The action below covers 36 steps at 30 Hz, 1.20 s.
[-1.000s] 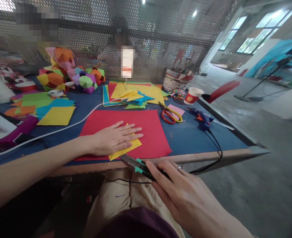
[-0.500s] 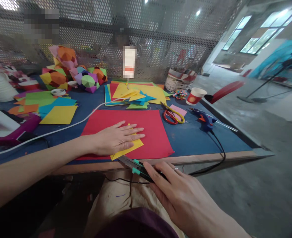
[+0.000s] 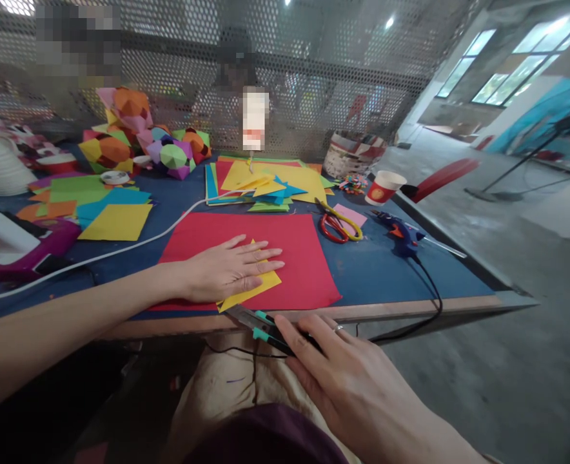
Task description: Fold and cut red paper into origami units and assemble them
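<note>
Head: flat left hand (image 3: 224,270) pins folded yellow paper (image 3: 260,287); beside, right hand (image 3: 338,367) grips teal-black metal-bladed cutter (image 3: 262,325), seemingly slitting; next, steadiness.

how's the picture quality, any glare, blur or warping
Head view: the windows glare nearly white; head view: wide-angle warping tilts them and stretches the table toward its right corner; head view: the background behind the mesh looks soft, partly pixelated; head view: deep shadow under the table; head view: left hand and right hand read fairly clearly.

Left hand (image 3: 229,267) flat, palm down — right hand (image 3: 345,367) curled.
</note>
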Motion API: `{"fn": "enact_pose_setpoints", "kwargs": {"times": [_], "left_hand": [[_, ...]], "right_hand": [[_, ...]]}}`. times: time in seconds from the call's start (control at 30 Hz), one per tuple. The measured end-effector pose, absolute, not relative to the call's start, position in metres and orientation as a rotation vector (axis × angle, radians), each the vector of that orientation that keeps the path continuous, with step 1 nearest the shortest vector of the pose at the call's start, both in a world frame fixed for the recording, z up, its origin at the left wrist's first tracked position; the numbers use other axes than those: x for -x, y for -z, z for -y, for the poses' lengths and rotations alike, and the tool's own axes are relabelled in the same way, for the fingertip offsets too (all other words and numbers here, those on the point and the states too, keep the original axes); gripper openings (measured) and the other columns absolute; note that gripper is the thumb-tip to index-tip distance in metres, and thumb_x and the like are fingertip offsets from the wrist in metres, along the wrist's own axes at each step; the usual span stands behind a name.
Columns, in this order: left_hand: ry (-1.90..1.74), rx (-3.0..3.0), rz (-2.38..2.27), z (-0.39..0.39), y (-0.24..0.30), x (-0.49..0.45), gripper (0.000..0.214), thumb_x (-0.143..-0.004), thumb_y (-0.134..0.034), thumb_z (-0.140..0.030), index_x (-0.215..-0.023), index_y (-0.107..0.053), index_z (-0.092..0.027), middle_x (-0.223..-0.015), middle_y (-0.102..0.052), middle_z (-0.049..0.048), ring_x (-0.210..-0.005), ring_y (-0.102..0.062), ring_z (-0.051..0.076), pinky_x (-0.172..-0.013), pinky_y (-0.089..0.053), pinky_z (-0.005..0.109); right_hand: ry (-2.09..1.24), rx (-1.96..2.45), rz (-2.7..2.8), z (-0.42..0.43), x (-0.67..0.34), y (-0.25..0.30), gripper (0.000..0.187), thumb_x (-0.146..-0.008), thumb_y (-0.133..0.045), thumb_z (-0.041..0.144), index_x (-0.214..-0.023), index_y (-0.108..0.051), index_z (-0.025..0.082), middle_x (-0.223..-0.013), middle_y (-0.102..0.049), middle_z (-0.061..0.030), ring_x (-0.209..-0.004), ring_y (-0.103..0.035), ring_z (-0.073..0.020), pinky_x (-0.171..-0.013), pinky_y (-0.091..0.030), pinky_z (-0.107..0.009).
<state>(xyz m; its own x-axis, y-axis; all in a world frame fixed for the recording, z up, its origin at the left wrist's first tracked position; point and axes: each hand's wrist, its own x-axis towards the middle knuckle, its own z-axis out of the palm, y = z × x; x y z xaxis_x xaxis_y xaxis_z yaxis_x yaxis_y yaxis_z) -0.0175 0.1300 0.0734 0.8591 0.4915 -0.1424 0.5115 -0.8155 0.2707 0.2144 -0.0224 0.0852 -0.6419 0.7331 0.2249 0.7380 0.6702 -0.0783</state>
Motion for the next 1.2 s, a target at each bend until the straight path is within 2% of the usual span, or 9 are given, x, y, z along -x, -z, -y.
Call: {"fn": "enact_pose_setpoints", "kwargs": {"times": [0.33,0.47,0.7,0.8,0.9,1.0,1.1,1.2], "left_hand": [[0.103,-2.738,-0.740,-0.130,-0.074,0.017,0.059,-0.106,-0.018,-0.055,-0.160,-0.022,-0.032,-0.168,-0.022,-0.0019,-0.157,-0.010,0.021,-0.124,0.003,0.047],[0.103,-2.735,-0.747,-0.130,-0.074,0.018,0.058,-0.106,-0.019,-0.055,-0.159,-0.022,-0.034,-0.168,-0.022,-0.0022,-0.157,-0.010,0.021,-0.124,0.002,0.047],[0.153,-2.738,-0.757,-0.128,-0.078,0.016,0.057,-0.106,-0.019,-0.052,-0.160,-0.021,-0.032,-0.168,-0.020,-0.0026,-0.157,-0.008,0.019,-0.124,0.003,0.046],[0.160,-2.720,-0.768,-0.127,-0.080,0.016,0.056,-0.106,-0.021,-0.050,-0.159,-0.022,-0.032,-0.169,-0.020,-0.0026,-0.157,-0.008,0.020,-0.124,0.003,0.048],[0.150,-2.696,-0.776,-0.128,-0.079,0.016,0.055,-0.106,-0.023,-0.049,-0.159,-0.022,-0.033,-0.168,-0.020,-0.0031,-0.157,-0.009,0.021,-0.124,0.001,0.050],[0.109,-2.677,-0.782,-0.129,-0.076,0.016,0.054,-0.106,-0.028,-0.049,-0.158,-0.025,-0.035,-0.168,-0.023,-0.0023,-0.157,-0.011,0.022,-0.124,-0.001,0.052],[0.036,-2.646,-0.758,-0.129,-0.075,0.018,0.053,-0.106,-0.029,-0.049,-0.157,-0.031,-0.035,-0.167,-0.027,-0.0011,-0.157,-0.012,0.023,-0.125,-0.002,0.052],[-0.123,-2.570,-0.774,-0.126,-0.080,0.022,0.057,-0.105,-0.028,-0.049,-0.159,-0.025,-0.030,-0.168,-0.023,0.0010,-0.156,-0.016,0.022,-0.126,-0.008,0.046]], "right_hand": [[0.035,1.205,2.717,0.021,-0.212,-0.085,0.035,-0.101,-0.046,0.019,-0.131,-0.060,0.010,-0.111,-0.071,-0.0150,-0.094,-0.072,-0.0283,-0.070,-0.066,-0.041],[-0.002,1.206,2.691,0.020,-0.211,-0.084,0.038,-0.101,-0.045,0.019,-0.136,-0.056,0.010,-0.114,-0.071,-0.0145,-0.096,-0.071,-0.0284,-0.071,-0.066,-0.041],[0.023,1.174,2.656,0.020,-0.209,-0.081,0.038,-0.101,-0.046,0.021,-0.137,-0.055,0.010,-0.110,-0.071,-0.0138,-0.091,-0.071,-0.0283,-0.064,-0.065,-0.040],[0.022,1.158,2.645,0.022,-0.210,-0.082,0.038,-0.099,-0.051,0.022,-0.136,-0.056,0.012,-0.111,-0.071,-0.0123,-0.092,-0.071,-0.0271,-0.067,-0.064,-0.038],[0.032,1.121,2.636,0.024,-0.218,-0.089,0.037,-0.102,-0.046,0.025,-0.136,-0.057,0.016,-0.110,-0.072,-0.0099,-0.093,-0.070,-0.0243,-0.070,-0.063,-0.034],[0.121,1.161,2.520,0.019,-0.238,-0.096,0.038,-0.106,-0.037,0.027,-0.138,-0.056,0.017,-0.112,-0.070,-0.0101,-0.092,-0.070,-0.0216,-0.071,-0.061,-0.032],[0.251,1.329,2.363,-0.001,-0.264,-0.095,0.041,-0.107,-0.037,0.029,-0.140,-0.055,0.015,-0.107,-0.068,-0.0112,-0.087,-0.070,-0.0214,-0.067,-0.059,-0.033],[0.391,1.514,2.249,-0.029,-0.287,-0.085,0.042,-0.106,-0.039,0.032,-0.137,-0.058,0.011,-0.102,-0.067,-0.0108,-0.084,-0.070,-0.0239,-0.064,-0.056,-0.035]]}}
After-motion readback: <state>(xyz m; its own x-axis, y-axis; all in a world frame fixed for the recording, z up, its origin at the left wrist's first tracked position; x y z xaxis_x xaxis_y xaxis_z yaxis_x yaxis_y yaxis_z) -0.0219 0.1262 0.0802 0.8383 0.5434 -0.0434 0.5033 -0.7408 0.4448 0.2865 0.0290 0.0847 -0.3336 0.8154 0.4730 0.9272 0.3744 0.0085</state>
